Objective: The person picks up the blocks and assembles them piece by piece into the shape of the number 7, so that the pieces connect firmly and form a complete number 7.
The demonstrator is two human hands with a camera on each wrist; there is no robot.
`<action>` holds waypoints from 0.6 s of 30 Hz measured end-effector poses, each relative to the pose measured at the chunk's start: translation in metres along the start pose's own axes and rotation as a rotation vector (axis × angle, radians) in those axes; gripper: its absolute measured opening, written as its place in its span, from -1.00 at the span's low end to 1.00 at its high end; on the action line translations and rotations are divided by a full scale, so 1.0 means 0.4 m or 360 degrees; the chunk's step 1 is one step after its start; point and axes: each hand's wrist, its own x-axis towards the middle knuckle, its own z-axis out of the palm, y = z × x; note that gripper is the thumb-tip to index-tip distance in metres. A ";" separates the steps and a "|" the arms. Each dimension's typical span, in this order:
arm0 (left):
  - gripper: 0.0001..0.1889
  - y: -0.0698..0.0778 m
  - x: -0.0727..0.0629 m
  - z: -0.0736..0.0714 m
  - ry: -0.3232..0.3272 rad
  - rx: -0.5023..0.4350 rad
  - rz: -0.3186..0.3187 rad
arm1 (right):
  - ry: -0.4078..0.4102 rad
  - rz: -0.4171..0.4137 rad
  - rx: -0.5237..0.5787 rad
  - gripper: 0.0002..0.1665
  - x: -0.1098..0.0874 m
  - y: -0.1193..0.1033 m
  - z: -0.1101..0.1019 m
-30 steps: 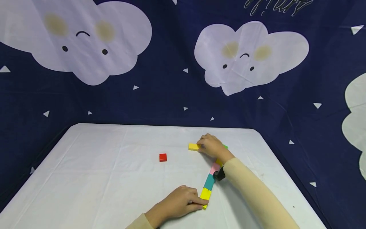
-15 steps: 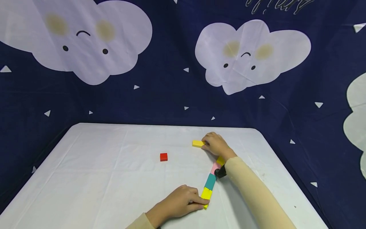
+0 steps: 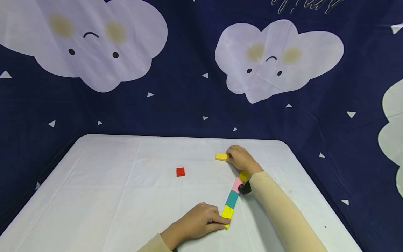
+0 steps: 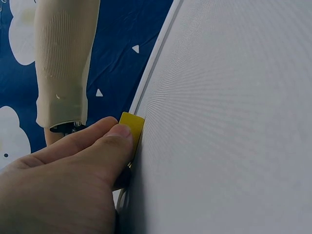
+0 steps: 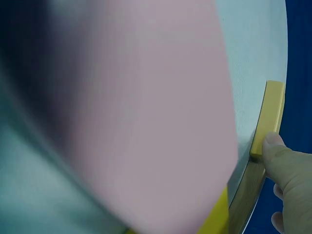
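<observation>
A slanting row of coloured blocks lies on the white table (image 3: pixel 132 196). At its near end my left hand (image 3: pixel 198 220) pinches a yellow block (image 3: pixel 227 212) between thumb and fingers; the left wrist view shows the same yellow block (image 4: pixel 131 124) under the thumb. Beyond it come a teal block (image 3: pixel 232 199), a pink block (image 3: pixel 237 184) and another yellow block (image 3: pixel 243 175). At the far end my right hand (image 3: pixel 240 157) grips a yellow block (image 3: pixel 221 156) that points left. In the right wrist view, a brownish block (image 5: pixel 247 192) meets the gripped block's end.
Left of the row, a red block (image 3: pixel 180 172) lies apart on the table. A black wrist camera (image 3: pixel 245 188) on my right arm overlaps the pink block. Behind the table's far edge hangs a dark blue cloth (image 3: pixel 185 105) with printed clouds.
My right hand has moved right and slightly away, bringing the yellow block along. A green piece seen beside that wrist earlier is now hidden. The left hand stays in place.
</observation>
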 end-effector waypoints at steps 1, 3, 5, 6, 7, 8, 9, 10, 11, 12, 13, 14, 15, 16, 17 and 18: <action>-0.72 0.000 -0.001 -0.001 -0.0007 0.0002 -0.0009 | 0.0002 -0.0002 0.0004 -0.64 0.000 0.002 0.000; -0.72 0.001 -0.002 -0.003 -0.0024 -0.0003 -0.0028 | 0.0006 -0.0010 0.0016 -0.63 0.000 0.004 0.001; -0.71 0.000 -0.001 -0.002 -0.0037 -0.0013 -0.0037 | 0.0010 -0.0012 0.0028 -0.62 -0.001 0.009 0.001; -0.71 0.000 -0.001 -0.002 -0.0040 -0.0018 -0.0040 | 0.0009 -0.0016 0.0033 -0.61 -0.001 0.011 0.001; -0.71 0.000 -0.001 -0.002 -0.0041 -0.0022 -0.0041 | 0.0006 -0.0019 0.0037 -0.61 -0.001 0.013 0.001; -0.71 -0.001 -0.001 -0.002 -0.0041 -0.0025 -0.0041 | 0.0002 -0.0025 0.0042 -0.60 -0.001 0.014 0.001; -0.71 -0.001 -0.001 -0.002 -0.0042 -0.0028 -0.0041 | -0.0004 -0.0026 0.0047 -0.60 -0.001 0.015 0.001; -0.71 -0.001 -0.001 -0.002 -0.0043 -0.0031 -0.0041 | -0.0009 -0.0028 0.0052 -0.59 0.000 0.016 0.001; -0.71 -0.001 -0.001 -0.002 -0.0043 -0.0026 -0.0041 | -0.0017 -0.0030 0.0057 -0.59 0.001 0.017 0.002; -0.71 -0.001 -0.001 -0.002 -0.0044 -0.0023 -0.0042 | -0.0025 -0.0031 0.0066 -0.59 0.002 0.018 0.002; -0.71 0.000 -0.001 -0.003 -0.0044 -0.0019 -0.0042 | -0.0032 -0.0032 0.0073 -0.59 0.002 0.019 0.002; -0.71 0.001 -0.001 -0.003 -0.0044 -0.0016 -0.0043 | -0.0040 -0.0029 0.0086 -0.59 0.003 0.021 0.003; -0.71 0.001 -0.001 -0.004 -0.0043 -0.0011 -0.0043 | -0.0046 -0.0023 0.0100 -0.59 0.005 0.022 0.005; -0.71 0.002 -0.001 -0.005 -0.0040 -0.0006 -0.0040 | -0.0051 -0.0018 0.0116 -0.59 0.006 0.023 0.006; -0.71 0.002 -0.001 -0.005 -0.0036 0.0000 -0.0035 | -0.0052 -0.0015 0.0128 -0.60 0.007 0.025 0.008; -0.71 0.003 -0.001 -0.005 -0.0036 -0.0003 -0.0034 | -0.0055 -0.0011 0.0142 -0.60 0.008 0.026 0.010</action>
